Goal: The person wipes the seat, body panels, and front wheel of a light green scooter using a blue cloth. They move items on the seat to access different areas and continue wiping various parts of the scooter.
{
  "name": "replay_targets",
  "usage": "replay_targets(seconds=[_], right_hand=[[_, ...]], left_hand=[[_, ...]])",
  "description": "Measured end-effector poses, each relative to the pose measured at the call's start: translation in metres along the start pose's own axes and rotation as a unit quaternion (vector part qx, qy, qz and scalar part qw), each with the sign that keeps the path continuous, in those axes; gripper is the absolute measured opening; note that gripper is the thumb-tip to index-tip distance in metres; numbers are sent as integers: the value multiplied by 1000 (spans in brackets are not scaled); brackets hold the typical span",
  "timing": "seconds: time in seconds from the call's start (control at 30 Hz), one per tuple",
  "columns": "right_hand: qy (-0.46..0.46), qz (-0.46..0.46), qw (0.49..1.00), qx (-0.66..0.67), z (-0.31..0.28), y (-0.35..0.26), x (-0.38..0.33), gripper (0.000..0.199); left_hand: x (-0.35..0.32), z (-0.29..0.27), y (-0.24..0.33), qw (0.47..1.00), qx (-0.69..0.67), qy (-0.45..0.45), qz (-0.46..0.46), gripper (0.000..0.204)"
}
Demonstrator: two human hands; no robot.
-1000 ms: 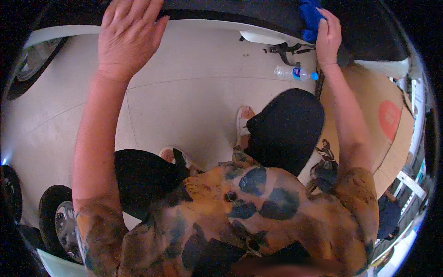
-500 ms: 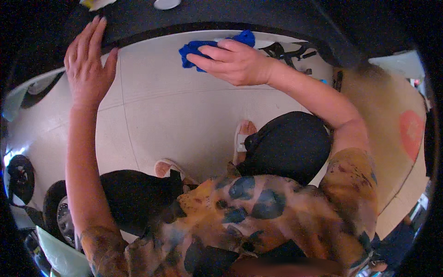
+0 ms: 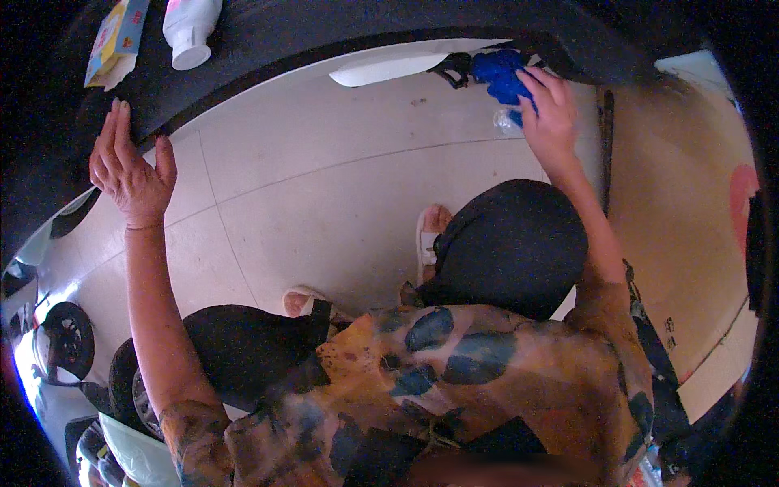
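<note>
My right hand (image 3: 553,115) holds a crumpled blue cloth (image 3: 497,75) at the far right, beside the rim of a dark surface (image 3: 324,32). Its fingers are curled on the cloth's near side. Over at the left, my left hand (image 3: 134,174) rests against the dark edge, fingers stretched out, holding nothing. Beyond its fingertips lies a yellow and blue carton (image 3: 112,49) with a torn end. Beside the carton is a white plastic bottle (image 3: 190,31). A smooth white panel (image 3: 385,68) shows below the dark rim, left of the cloth.
A large cardboard sheet or box (image 3: 673,243) stands on the right. Black wheels (image 3: 68,339) and pale bodywork are at the left. Pale tiled floor (image 3: 324,195) lies below my hands, with a small clear plastic thing (image 3: 505,122) near the cloth. My knees are bent.
My right hand has moved right with the blue cloth. My left hand sits slightly lower in the picture. The view has shifted, bringing more of the carton and bottle into sight.
</note>
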State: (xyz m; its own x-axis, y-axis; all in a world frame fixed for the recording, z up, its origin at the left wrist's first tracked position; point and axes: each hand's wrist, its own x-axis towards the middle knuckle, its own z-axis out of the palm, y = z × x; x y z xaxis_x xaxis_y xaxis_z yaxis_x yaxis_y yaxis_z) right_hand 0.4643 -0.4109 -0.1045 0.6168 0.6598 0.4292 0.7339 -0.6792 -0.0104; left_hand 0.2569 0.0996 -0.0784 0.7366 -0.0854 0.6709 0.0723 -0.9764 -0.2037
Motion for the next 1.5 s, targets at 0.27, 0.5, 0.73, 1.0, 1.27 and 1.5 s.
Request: replay_targets(seconds=[0.27,0.5,0.73,1.0,1.27,1.5], right_hand=[[52,-397,907,128,14,-88,67,42],[8,-351,936,32,74,-123,91,38],[15,-42,999,-25,52,-44,27,34],[242,-11,943,229,32,-45,16,35],[260,-64,957,114,99,-55,53,39],[344,496,646,468,79,-32,12,33]], left_hand=[[0,13,-3,1000,0,6,-3,59],[4,18,-4,1000,19,8,13,59],[3,24,-8,999,30,18,31,55],[-1,29,-10,999,35,12,21,56],[-6,25,-11,997,68,-10,21,57],[-8,23,-14,996,86,4,23,57]])
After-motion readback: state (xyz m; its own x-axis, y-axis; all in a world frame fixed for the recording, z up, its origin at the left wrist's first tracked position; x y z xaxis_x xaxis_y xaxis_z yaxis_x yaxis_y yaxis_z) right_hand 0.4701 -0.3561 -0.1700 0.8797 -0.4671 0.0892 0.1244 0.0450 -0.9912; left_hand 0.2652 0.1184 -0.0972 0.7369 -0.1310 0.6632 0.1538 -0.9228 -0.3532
